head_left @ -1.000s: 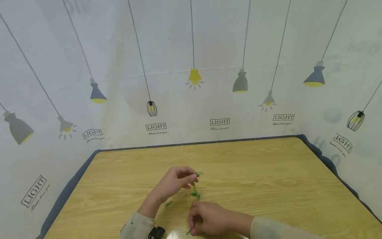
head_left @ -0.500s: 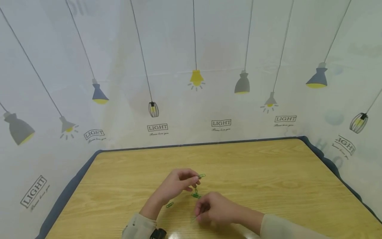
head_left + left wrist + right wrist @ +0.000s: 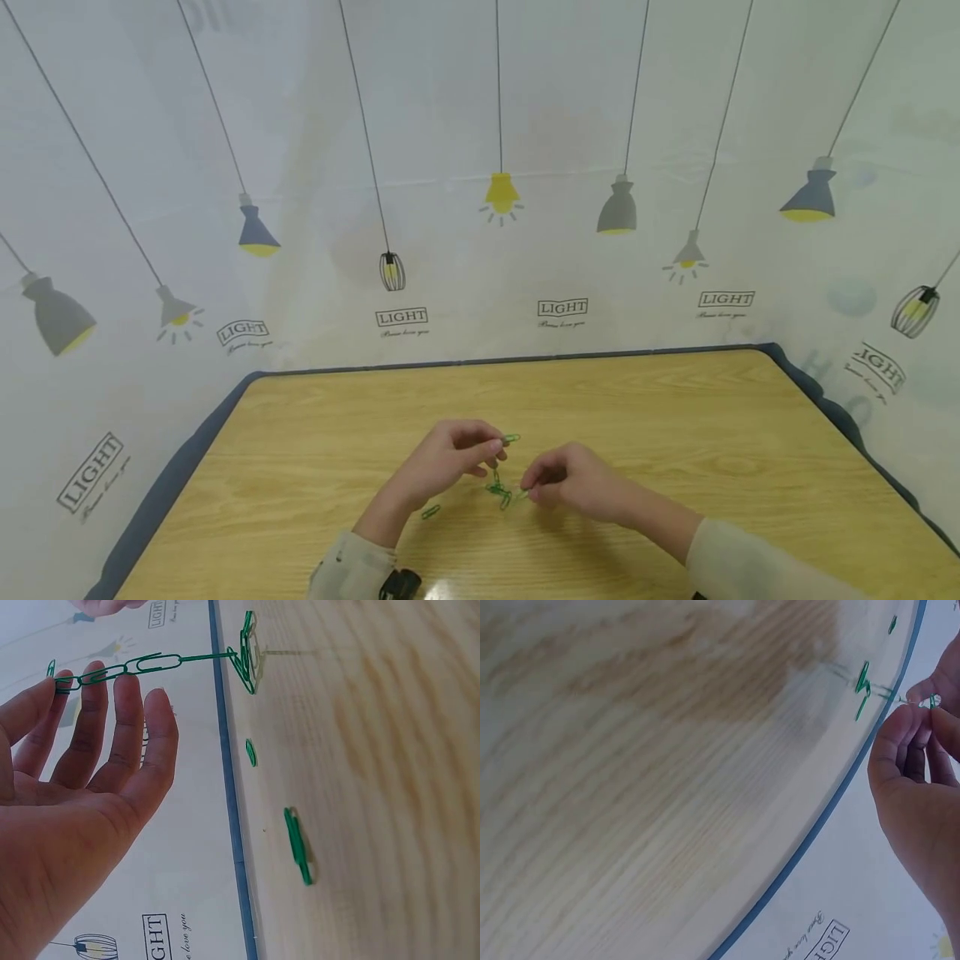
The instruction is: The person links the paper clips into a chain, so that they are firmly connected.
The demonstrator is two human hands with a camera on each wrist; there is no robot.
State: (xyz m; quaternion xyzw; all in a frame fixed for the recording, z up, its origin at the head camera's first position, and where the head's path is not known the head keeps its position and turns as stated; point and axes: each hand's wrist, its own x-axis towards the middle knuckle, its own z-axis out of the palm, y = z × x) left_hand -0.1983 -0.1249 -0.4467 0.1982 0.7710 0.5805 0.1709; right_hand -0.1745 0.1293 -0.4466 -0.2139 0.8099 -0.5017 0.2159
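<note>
My left hand (image 3: 448, 461) pinches the top of a chain of linked green paper clips (image 3: 157, 664) between thumb and forefinger, the other fingers spread loosely. The chain hangs down to the table, where its lower links lie bunched. A single green paper clip (image 3: 522, 494) is pinched between the thumb and fingertips of my right hand (image 3: 577, 483), just right of the bunched links and apart from them in the head view. A loose green paper clip (image 3: 431, 512) lies near my left wrist. Two loose clips, a nearer paper clip (image 3: 298, 847) and a smaller-looking one, show in the left wrist view.
The hands are over a wood-grain table (image 3: 637, 417) with a dark blue edge (image 3: 555, 358). Behind and around it hangs a pale sheet (image 3: 450, 100) printed with lamps and the word LIGHT. A black device (image 3: 400, 585) sits at my left cuff.
My right hand, with its paper clip, has moved from near the table's front up and to the right, beside the chain. The left hand keeps its pinch and has hardly moved.
</note>
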